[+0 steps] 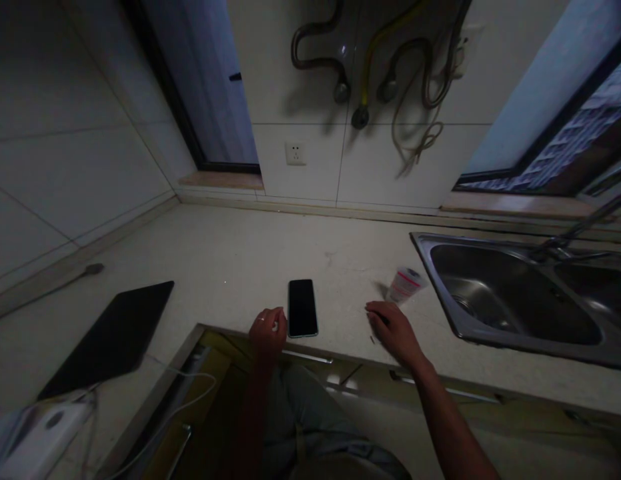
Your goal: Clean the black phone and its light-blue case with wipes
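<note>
A black-screened smartphone (303, 308) lies flat on the pale counter near its front edge. Just left of it, my left hand (269, 328) rests at the counter edge with fingers curled into a loose fist, a ring on one finger; nothing shows inside it. To the phone's right, my right hand (391, 328) lies on the counter, its fingers loosely curled and no object visible in them. A clear plastic cup (405, 285) with pink markings stands tilted-looking just beyond my right hand. A tiny dark bit (373, 340) lies beside that hand.
A double steel sink (510, 293) with a tap is set in at right. At left are a dark flat panel (113, 333), a white box-like device (47, 433) and a white cable (190, 375). Pipes (317, 63) and a socket (295, 153) are on the wall.
</note>
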Demonstrator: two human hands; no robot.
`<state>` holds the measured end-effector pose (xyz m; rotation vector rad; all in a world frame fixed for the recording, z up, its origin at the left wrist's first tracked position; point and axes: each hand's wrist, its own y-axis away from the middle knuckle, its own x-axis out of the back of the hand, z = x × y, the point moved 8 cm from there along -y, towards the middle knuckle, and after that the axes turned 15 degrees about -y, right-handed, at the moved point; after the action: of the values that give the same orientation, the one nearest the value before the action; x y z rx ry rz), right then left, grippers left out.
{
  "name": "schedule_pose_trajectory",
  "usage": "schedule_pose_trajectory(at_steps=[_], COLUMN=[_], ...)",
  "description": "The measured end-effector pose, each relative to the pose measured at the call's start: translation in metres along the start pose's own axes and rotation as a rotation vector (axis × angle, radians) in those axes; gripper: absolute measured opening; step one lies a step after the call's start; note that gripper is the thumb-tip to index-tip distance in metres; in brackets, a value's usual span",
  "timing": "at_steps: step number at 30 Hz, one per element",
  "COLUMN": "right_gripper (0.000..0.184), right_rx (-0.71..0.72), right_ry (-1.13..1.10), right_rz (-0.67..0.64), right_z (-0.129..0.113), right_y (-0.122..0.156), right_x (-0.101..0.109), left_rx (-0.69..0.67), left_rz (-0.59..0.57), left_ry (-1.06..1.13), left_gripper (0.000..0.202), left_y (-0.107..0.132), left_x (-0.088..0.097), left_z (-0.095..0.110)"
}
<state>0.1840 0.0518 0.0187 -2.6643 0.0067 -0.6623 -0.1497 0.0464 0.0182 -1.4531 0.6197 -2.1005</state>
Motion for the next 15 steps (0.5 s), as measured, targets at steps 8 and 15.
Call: schedule_pose_trajectory(at_steps=[8, 15], right_gripper=[0.026, 0.026], right_rx=[0.024, 0.026], right_ry=[0.017, 0.024], right_rz=[-0.008, -0.020], right_z=[-0.0016, 0.0015], right_y=[0.0004, 0.0009], right_x=[-0.0007, -0.0017], left_rx=[-0.043, -0.018], left_rz=[0.029, 0.021], left_ry=[-0.038, -0.044], left_gripper=[0.023, 0.025], left_y=[0.0012, 0.0043], left_x=[0.0020, 0.0012], left_z=[0.0031, -0.0002])
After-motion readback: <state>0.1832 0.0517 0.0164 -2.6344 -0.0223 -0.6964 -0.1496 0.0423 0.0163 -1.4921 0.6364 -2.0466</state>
